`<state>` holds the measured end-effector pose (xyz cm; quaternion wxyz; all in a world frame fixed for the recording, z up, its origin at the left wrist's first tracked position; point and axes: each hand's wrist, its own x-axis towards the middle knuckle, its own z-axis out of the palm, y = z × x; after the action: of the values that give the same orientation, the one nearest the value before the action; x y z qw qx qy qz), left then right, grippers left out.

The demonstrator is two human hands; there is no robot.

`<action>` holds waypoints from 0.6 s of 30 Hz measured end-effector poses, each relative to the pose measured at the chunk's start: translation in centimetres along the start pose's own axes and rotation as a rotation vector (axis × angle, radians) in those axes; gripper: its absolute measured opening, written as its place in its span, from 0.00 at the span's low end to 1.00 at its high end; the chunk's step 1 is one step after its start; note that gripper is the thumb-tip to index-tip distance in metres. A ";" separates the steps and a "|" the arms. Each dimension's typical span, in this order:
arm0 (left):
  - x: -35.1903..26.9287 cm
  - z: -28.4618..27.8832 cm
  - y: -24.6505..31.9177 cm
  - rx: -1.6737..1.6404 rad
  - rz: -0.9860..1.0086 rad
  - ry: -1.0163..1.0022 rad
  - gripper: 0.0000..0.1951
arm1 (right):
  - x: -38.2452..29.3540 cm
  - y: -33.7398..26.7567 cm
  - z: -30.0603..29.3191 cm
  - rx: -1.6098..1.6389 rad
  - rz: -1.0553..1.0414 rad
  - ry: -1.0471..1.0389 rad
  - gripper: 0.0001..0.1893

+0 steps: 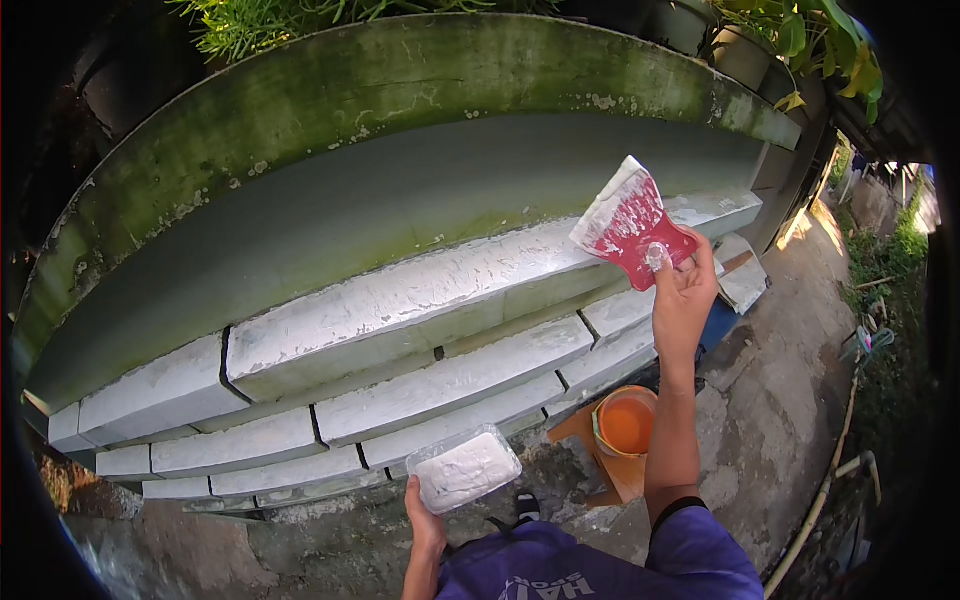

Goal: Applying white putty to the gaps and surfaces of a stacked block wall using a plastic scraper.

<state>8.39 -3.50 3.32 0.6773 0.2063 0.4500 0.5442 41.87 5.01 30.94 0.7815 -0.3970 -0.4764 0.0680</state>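
Observation:
My right hand (684,285) grips a red plastic putty spreader (634,225), its blade pointing up and left. White paste coats the blade's edge and streaks its face, and some is on my thumb. The spreader is held in front of the upper block ledge (420,289), whose top carries patchy white filler; whether they touch I cannot tell. Lower down, my left hand (426,517) holds a clear plastic tray (510,442) by its left side. White putty (465,471) with an uneven surface fills much of the tray.
Stepped rows of grey blocks (457,375) with dark gaps lie below the ledge. A mossy concrete rim (465,75) runs above, with potted plants (742,56) behind it. An orange bucket (626,424) stands on an orange stool (574,431) by my right arm. A pipe (814,510) edges the concrete path.

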 end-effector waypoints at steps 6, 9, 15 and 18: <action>0.4 -1.2 -0.9 -0.025 0.020 0.016 0.31 | 2.2 2.4 3.4 -0.708 -0.570 -0.482 0.17; 0.3 -1.4 -0.7 0.006 0.004 -0.014 0.34 | 1.9 2.6 3.6 -0.852 -0.742 -0.609 0.16; 0.2 -1.4 -0.5 -0.003 0.023 0.035 0.34 | 0.6 -0.4 1.9 -1.005 -0.773 -0.646 0.16; 0.4 -1.4 -0.7 -0.019 0.045 0.033 0.33 | 1.7 0.0 1.0 -0.985 -0.778 -0.563 0.15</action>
<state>7.58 -3.65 1.93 0.6594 0.2010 0.4513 0.5666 42.00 6.38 32.32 0.3238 -0.4733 -0.7446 -0.3416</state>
